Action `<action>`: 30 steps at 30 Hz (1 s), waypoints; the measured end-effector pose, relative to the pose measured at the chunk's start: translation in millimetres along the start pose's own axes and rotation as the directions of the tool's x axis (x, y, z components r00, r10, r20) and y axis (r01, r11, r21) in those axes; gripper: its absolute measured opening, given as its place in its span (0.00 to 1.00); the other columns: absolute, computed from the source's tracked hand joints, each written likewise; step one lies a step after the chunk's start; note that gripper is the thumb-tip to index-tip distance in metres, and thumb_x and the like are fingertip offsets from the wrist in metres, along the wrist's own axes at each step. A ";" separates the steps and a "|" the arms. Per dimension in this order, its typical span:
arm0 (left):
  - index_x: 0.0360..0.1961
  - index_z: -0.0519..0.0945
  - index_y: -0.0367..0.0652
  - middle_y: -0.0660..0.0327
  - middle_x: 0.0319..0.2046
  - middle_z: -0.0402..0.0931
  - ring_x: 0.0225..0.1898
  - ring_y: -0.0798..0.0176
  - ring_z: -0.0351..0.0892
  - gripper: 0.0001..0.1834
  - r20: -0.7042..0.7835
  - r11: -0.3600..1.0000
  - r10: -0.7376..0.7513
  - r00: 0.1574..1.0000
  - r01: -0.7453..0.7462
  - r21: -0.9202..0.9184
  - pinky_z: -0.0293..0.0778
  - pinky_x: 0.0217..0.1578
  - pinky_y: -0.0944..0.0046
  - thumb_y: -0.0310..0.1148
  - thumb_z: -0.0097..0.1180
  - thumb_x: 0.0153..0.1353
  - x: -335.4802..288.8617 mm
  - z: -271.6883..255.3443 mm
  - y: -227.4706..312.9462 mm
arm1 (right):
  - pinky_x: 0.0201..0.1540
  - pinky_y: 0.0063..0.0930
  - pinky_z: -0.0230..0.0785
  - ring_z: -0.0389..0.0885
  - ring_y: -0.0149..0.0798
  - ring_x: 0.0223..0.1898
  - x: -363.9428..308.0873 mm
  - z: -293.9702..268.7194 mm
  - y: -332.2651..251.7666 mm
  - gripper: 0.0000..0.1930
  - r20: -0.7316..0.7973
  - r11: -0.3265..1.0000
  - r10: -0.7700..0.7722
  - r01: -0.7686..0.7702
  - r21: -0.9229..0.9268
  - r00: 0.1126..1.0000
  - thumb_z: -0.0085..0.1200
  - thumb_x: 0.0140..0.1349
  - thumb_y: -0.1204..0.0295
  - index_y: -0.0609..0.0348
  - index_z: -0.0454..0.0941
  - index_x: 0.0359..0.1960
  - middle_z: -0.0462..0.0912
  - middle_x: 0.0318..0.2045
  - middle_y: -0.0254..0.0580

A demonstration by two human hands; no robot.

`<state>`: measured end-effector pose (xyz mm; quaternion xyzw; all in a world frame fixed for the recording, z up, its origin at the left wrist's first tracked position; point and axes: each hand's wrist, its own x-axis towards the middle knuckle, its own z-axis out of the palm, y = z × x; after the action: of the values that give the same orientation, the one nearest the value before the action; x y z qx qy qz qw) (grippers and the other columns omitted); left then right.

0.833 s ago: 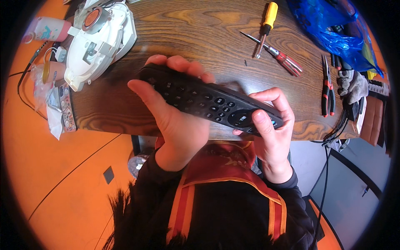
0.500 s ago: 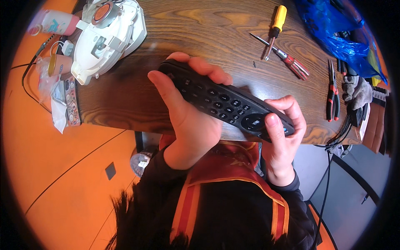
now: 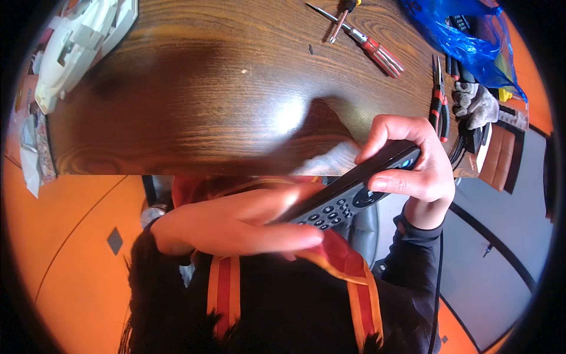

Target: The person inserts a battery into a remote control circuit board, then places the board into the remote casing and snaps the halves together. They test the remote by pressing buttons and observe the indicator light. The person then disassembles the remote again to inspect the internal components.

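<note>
Remote held aslant by the right hand, over the near edge of the surface.

Its upper end is clasped by the right hand, thumb laid on the button face, fingers curled round the far side; its lower end is crossed by the blurred left hand, half open, and whether it is gripped there cannot be told. Were the right hold loosened, the remote could be dropped past the edge; a button could be pressed unmeant by that thumb. Beyond, pliers, a red screwdriver and a blue bag are laid out; a white housing is placed far left.
</note>
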<state>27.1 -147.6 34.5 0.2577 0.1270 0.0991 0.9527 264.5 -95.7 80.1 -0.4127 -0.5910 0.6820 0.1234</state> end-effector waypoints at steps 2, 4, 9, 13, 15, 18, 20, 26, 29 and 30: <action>0.55 0.56 0.36 0.57 0.37 0.72 0.38 0.67 0.74 0.25 -0.068 0.983 -0.065 0.996 0.075 0.167 0.72 0.37 0.67 0.33 0.48 0.60 10.8 4.4 -3.6 | 0.28 0.16 0.64 0.74 0.25 0.26 4.0 -2.0 -9.3 0.12 0.045 0.993 0.019 -0.014 -0.113 0.999 0.65 0.43 0.73 0.64 0.75 0.28 0.77 0.24 0.34; 0.45 0.63 0.35 0.60 0.26 0.70 0.25 0.69 0.72 0.18 -0.202 0.978 0.074 0.977 -0.031 0.205 0.69 0.25 0.68 0.35 0.49 0.60 22.4 13.8 -10.1 | 0.29 0.16 0.64 0.75 0.25 0.27 4.9 -4.0 -16.6 0.14 0.059 0.981 0.022 -0.010 -0.194 0.998 0.65 0.42 0.73 0.64 0.76 0.30 0.77 0.25 0.34; 0.44 0.66 0.34 0.58 0.19 0.68 0.18 0.67 0.69 0.16 -0.297 0.919 0.309 0.903 -0.203 0.337 0.65 0.21 0.67 0.33 0.49 0.60 30.8 24.3 -18.3 | 0.38 0.20 0.67 0.77 0.30 0.33 -6.6 -0.6 -13.8 0.25 -0.177 0.991 -0.120 0.130 0.045 0.977 0.66 0.41 0.70 0.69 0.72 0.41 0.78 0.32 0.41; 0.51 0.60 0.34 0.57 0.23 0.68 0.24 0.66 0.70 0.19 -0.265 0.959 0.258 0.929 -0.213 0.190 0.67 0.28 0.66 0.31 0.45 0.61 29.4 19.4 -19.0 | 0.42 0.23 0.68 0.79 0.35 0.36 -12.7 -0.6 -5.7 0.22 -0.293 0.943 -0.164 0.237 0.233 0.942 0.61 0.48 0.71 0.76 0.71 0.41 0.79 0.34 0.51; 0.58 0.52 0.35 0.59 0.30 0.71 0.32 0.69 0.72 0.24 -0.180 0.914 0.288 0.941 -0.214 0.344 0.70 0.36 0.67 0.28 0.40 0.63 31.3 13.9 -20.1 | 0.42 0.23 0.69 0.79 0.35 0.36 -15.7 0.9 -5.6 0.20 -0.328 0.951 -0.125 0.207 0.230 0.937 0.60 0.49 0.72 0.76 0.72 0.40 0.79 0.33 0.50; 0.50 0.61 0.34 0.59 0.22 0.68 0.22 0.69 0.69 0.19 -0.237 0.881 0.409 0.881 -0.313 0.356 0.66 0.25 0.69 0.32 0.46 0.61 36.7 18.9 -25.8 | 0.40 0.22 0.69 0.79 0.33 0.34 -16.9 4.3 -4.5 0.16 -0.376 0.948 -0.148 0.240 0.211 0.915 0.57 0.50 0.75 0.75 0.74 0.38 0.80 0.32 0.49; 0.48 0.63 0.34 0.59 0.20 0.67 0.20 0.69 0.69 0.18 -0.278 0.928 0.340 0.899 -0.272 0.256 0.66 0.23 0.70 0.32 0.47 0.61 35.4 20.1 -26.0 | 0.38 0.21 0.69 0.79 0.33 0.32 -17.4 6.6 -3.7 0.15 -0.406 0.952 -0.169 0.255 0.169 0.898 0.56 0.51 0.74 0.74 0.74 0.37 0.80 0.31 0.48; 0.45 0.64 0.34 0.59 0.18 0.67 0.18 0.68 0.69 0.15 -0.326 0.944 0.309 0.894 -0.248 0.216 0.66 0.23 0.69 0.31 0.47 0.60 33.5 22.2 -22.6 | 0.39 0.21 0.69 0.79 0.33 0.33 -16.1 11.3 -6.7 0.16 -0.456 0.970 -0.137 0.212 0.118 0.879 0.54 0.53 0.71 0.75 0.74 0.38 0.80 0.31 0.48; 0.42 0.65 0.35 0.57 0.17 0.66 0.17 0.63 0.68 0.13 -0.359 0.873 0.420 0.834 -0.264 0.409 0.65 0.22 0.66 0.30 0.49 0.59 36.0 21.2 -24.2 | 0.40 0.22 0.69 0.79 0.34 0.34 -10.7 17.1 -4.6 0.18 -0.468 0.970 -0.175 0.234 0.071 0.866 0.54 0.54 0.69 0.75 0.73 0.40 0.80 0.32 0.50; 0.41 0.65 0.35 0.56 0.17 0.65 0.16 0.61 0.68 0.12 -0.361 0.831 0.471 0.805 -0.269 0.486 0.65 0.22 0.65 0.30 0.49 0.59 36.6 21.2 -25.1 | 0.37 0.23 0.70 0.79 0.36 0.32 -7.9 20.3 -1.5 0.21 -0.496 0.968 -0.191 0.246 0.048 0.847 0.53 0.54 0.64 0.74 0.72 0.40 0.80 0.31 0.51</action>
<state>71.2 -169.5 32.2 0.4410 0.3157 0.3171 0.7780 254.6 -114.8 84.0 -0.4938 -0.5455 0.5686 0.3677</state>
